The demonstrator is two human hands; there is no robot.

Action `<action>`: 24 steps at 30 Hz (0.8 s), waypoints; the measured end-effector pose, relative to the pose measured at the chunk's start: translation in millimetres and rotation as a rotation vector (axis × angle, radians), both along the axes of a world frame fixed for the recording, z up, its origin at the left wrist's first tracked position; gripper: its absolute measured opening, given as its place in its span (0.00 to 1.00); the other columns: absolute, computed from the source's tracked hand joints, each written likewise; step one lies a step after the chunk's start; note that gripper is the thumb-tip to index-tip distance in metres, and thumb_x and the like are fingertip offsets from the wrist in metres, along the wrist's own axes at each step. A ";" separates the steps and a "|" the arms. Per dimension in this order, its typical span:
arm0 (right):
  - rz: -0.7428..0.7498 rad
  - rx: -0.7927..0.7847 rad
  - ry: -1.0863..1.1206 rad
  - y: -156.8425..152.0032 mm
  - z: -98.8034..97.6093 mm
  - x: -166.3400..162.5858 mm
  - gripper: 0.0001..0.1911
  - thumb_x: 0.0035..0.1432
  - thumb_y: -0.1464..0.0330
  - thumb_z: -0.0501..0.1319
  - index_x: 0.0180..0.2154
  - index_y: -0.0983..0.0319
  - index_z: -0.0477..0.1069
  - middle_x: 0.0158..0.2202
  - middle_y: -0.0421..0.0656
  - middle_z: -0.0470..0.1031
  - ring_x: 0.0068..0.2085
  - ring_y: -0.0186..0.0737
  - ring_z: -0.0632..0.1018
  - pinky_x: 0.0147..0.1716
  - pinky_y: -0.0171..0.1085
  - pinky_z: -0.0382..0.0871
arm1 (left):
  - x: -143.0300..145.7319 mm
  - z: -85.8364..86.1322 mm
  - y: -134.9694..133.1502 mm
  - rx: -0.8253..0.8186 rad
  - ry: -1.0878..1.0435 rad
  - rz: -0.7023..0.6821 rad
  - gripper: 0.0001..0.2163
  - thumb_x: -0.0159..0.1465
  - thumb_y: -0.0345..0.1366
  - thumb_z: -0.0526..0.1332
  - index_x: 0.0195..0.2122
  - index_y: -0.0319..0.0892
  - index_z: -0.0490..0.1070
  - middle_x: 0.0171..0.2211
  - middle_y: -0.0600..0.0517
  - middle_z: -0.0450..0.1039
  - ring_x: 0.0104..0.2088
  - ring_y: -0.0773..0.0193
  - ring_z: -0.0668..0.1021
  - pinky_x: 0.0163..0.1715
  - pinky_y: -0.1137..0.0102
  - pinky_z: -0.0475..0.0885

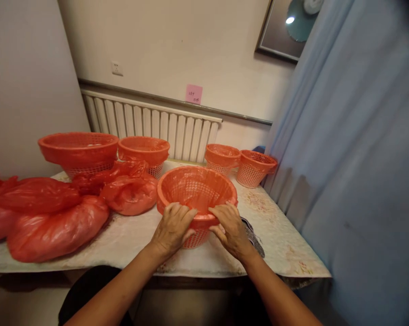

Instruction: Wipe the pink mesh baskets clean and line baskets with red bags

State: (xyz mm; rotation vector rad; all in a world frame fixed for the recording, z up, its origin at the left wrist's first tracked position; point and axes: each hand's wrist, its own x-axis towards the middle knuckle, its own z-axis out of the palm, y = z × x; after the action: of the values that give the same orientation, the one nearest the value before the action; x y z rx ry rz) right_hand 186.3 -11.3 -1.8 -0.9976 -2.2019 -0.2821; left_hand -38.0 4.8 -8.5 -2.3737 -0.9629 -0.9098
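Observation:
A round plastic basket [195,239] with lattice sides stands upright at the front of the table. A thin red plastic bag [194,183] lines it, its edge folded outward over the rim. My left hand [174,226] grips the near rim left of centre, fingers over the top and thumb below on the outside. Just to the right, my right hand [232,230] holds the same rim in a similar way, pressing the bag's folded edge against it. The fingertips curl over the rim and are partly hidden.
Several bag-lined baskets stand behind: a large one [77,151], another [143,149], and two smaller ones [222,156] [254,174]. Filled red bags [57,226] lie at left. A dark grey cloth item [254,237] lies by my right hand. A blue curtain [347,181] borders the table's right side.

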 end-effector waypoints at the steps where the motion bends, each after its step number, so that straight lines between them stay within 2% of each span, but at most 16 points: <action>1: -0.008 -0.006 0.012 0.3 0.9 -0.4 0.17 0.63 0.62 0.55 0.53 0.58 0.63 0.45 0.46 0.72 0.48 0.44 0.70 0.54 0.51 0.58 | 0.0 1.3 -1.4 -0.022 -0.020 -0.018 0.18 0.60 0.39 0.63 0.49 0.39 0.64 0.38 0.48 0.69 0.41 0.54 0.67 0.47 0.57 0.61; 3: -0.031 -0.008 0.003 1.8 1.3 -2.2 0.12 0.65 0.65 0.52 0.48 0.59 0.66 0.40 0.45 0.73 0.43 0.42 0.70 0.49 0.47 0.61 | 0.2 2.3 -3.2 -0.054 -0.061 -0.042 0.12 0.63 0.40 0.59 0.45 0.40 0.66 0.35 0.49 0.69 0.38 0.56 0.67 0.45 0.58 0.62; 5: -0.050 0.000 -0.044 4.6 0.9 -3.4 0.10 0.65 0.66 0.51 0.44 0.60 0.68 0.37 0.44 0.72 0.40 0.42 0.69 0.45 0.45 0.61 | 0.4 1.3 -3.3 -0.067 -0.088 -0.032 0.07 0.67 0.37 0.53 0.39 0.41 0.67 0.32 0.50 0.68 0.36 0.57 0.66 0.43 0.59 0.62; 9: -0.029 0.020 -0.136 15.6 2.6 5.7 0.10 0.65 0.65 0.51 0.41 0.61 0.68 0.34 0.44 0.70 0.38 0.42 0.67 0.41 0.43 0.60 | -1.4 -2.0 3.0 -0.062 -0.085 -0.003 0.11 0.68 0.36 0.49 0.32 0.41 0.67 0.28 0.50 0.65 0.33 0.58 0.64 0.39 0.60 0.62; 13: -0.009 0.036 -0.103 29.1 6.1 25.9 0.08 0.64 0.67 0.51 0.39 0.61 0.68 0.33 0.43 0.68 0.39 0.42 0.66 0.43 0.43 0.60 | -14.7 0.8 14.6 -0.054 -0.059 -0.041 0.12 0.68 0.34 0.48 0.31 0.41 0.67 0.28 0.50 0.65 0.32 0.58 0.64 0.37 0.62 0.62; 16: -0.037 0.045 -0.066 30.1 5.6 27.9 0.08 0.63 0.70 0.51 0.36 0.61 0.67 0.33 0.42 0.67 0.38 0.42 0.65 0.43 0.43 0.60 | -24.0 10.6 15.3 -0.105 -0.053 -0.096 0.10 0.68 0.35 0.49 0.33 0.41 0.68 0.30 0.50 0.66 0.34 0.58 0.65 0.39 0.61 0.63; 19: -0.141 0.063 -0.071 20.1 2.3 7.2 0.09 0.63 0.71 0.50 0.33 0.61 0.67 0.32 0.42 0.66 0.37 0.42 0.65 0.42 0.43 0.59 | -17.7 21.5 3.9 -0.168 -0.051 -0.085 0.07 0.66 0.36 0.55 0.39 0.40 0.68 0.36 0.48 0.68 0.40 0.56 0.67 0.45 0.58 0.62; 21: -0.237 0.083 -0.092 10.8 -0.1 -14.9 0.11 0.64 0.70 0.50 0.30 0.61 0.66 0.30 0.43 0.66 0.35 0.42 0.64 0.39 0.42 0.58 | -5.3 23.8 -5.1 -0.174 -0.041 -0.090 0.09 0.65 0.36 0.56 0.45 0.40 0.66 0.40 0.47 0.69 0.43 0.54 0.67 0.47 0.58 0.61; 24: -0.319 0.117 -0.106 0.5 -1.6 -43.4 0.12 0.63 0.69 0.51 0.28 0.60 0.65 0.28 0.43 0.65 0.33 0.42 0.63 0.35 0.42 0.55 | 11.5 17.7 -9.5 -0.146 -0.031 -0.080 0.07 0.67 0.34 0.53 0.42 0.40 0.68 0.33 0.50 0.70 0.36 0.57 0.68 0.43 0.60 0.62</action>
State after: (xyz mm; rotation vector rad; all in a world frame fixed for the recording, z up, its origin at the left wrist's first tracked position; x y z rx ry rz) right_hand 142.9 -10.8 -3.3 -1.2922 -2.0860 -0.6140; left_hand -26.5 -4.7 9.2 -2.5430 -0.9834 -0.9379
